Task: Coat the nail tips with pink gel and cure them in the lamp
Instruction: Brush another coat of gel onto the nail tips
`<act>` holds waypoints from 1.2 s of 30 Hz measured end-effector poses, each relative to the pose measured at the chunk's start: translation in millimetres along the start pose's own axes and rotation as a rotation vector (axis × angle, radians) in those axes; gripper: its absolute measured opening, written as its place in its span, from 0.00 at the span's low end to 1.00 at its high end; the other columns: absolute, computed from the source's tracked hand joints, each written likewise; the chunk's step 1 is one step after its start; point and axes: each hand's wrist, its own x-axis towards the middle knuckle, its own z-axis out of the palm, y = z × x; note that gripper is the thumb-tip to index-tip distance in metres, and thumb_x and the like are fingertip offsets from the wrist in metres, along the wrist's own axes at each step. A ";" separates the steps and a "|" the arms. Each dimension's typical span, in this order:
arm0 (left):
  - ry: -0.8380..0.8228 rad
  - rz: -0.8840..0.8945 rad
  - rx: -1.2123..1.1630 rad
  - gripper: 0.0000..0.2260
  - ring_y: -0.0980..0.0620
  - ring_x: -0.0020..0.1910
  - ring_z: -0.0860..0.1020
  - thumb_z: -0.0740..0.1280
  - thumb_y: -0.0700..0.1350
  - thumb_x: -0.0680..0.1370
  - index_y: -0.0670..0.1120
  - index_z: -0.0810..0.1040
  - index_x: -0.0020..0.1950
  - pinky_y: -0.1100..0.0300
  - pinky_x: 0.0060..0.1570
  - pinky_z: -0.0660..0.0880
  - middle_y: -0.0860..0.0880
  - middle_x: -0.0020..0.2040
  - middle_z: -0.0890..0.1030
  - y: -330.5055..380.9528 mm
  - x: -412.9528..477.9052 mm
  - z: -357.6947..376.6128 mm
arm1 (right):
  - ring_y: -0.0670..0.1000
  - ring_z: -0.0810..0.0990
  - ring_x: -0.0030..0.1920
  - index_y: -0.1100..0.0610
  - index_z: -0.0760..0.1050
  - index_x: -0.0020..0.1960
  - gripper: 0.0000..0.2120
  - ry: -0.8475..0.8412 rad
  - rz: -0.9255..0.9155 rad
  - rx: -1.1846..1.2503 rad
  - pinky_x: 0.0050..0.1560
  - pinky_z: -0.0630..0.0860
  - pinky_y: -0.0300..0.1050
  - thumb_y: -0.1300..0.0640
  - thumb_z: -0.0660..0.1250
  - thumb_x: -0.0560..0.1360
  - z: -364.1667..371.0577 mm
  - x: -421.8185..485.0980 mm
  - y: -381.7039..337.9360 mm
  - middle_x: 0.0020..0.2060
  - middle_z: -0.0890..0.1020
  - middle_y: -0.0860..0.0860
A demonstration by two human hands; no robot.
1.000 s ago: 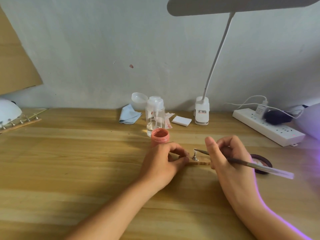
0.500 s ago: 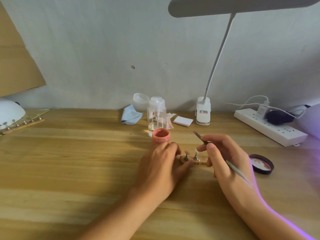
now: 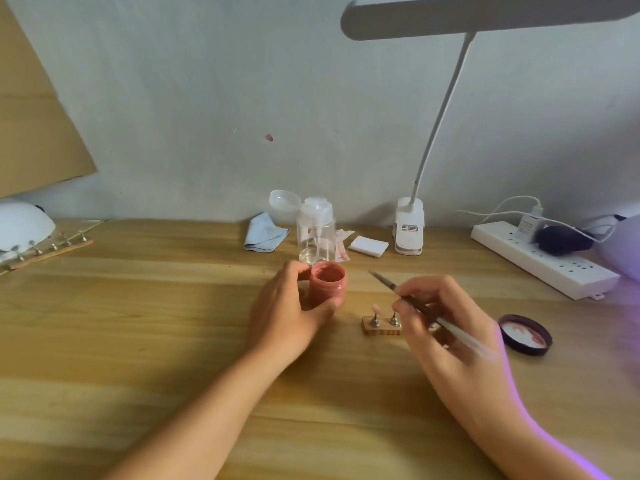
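— So, what is your right hand (image 3: pixel 446 317) doing?

— It pinches the brush (image 3: pixel 386 283) between thumb and fingers, well down the shaft. The bristle end sticks out up and to my left, and the white handle trails back over the hand to the right.

— And the pink gel?

— It is in the open jar (image 3: pixel 328 284), which stands just off the bristle end, nearly on the line the brush points along. My left hand (image 3: pixel 291 306) curls round the jar, thumb in front and fingers behind, steadying it upright on the table (image 3: pixel 138 323).

— Which hand makes the move, then?

— The right, I judge. A short reach forward and left along the brush's own length, then a tilt down, should put the bristles into the jar's mouth.

— Where are the nail tips (image 3: pixel 375 308)?

— They are on pegs in the little wooden block (image 3: pixel 382 329), below the brush and just beside my right hand, between the two hands. I cannot tell how much gel they carry. The purple-glowing lamp (image 3: pixel 623 251) sits at the far right edge, well apart, beyond the jar's lid (image 3: pixel 525 336).
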 end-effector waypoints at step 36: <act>-0.018 0.084 0.140 0.23 0.45 0.57 0.80 0.70 0.55 0.74 0.52 0.62 0.62 0.50 0.53 0.75 0.51 0.59 0.80 5.8 -4.8 5.6 | 0.53 0.79 0.32 0.53 0.77 0.47 0.06 0.078 0.099 0.169 0.32 0.75 0.52 0.64 0.67 0.77 0.1 -2.6 -4.6 0.40 0.84 0.53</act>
